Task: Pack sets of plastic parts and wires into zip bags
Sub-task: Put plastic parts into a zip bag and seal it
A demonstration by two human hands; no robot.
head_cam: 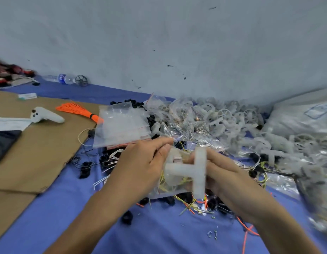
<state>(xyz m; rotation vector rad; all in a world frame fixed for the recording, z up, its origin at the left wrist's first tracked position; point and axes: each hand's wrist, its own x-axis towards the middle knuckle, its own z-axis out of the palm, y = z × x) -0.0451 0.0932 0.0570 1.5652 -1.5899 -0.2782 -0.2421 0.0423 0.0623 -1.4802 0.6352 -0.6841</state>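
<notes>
Blur smears the white cross-shaped part (188, 171) and the zip bag (168, 192) beneath it. The left hand (140, 162) pinches the bag's top, and the right hand (221, 171), fingers half hidden, curls round the part. On the blue surface (67, 208), empty bags (122, 123) lie at eleven o'clock and a white parts heap (241, 121) at two, with a pale wall (159, 43) behind.

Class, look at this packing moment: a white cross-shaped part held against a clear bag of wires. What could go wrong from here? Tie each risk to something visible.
1. The white cross-shaped plastic part in the right hand has stiff arms that may snag the thin clear zip bag gripped by the left hand.
2. The yellow wires in the bag could get dragged out or trapped.
3. Anything dropped may vanish among the black plastic parts below.
</notes>
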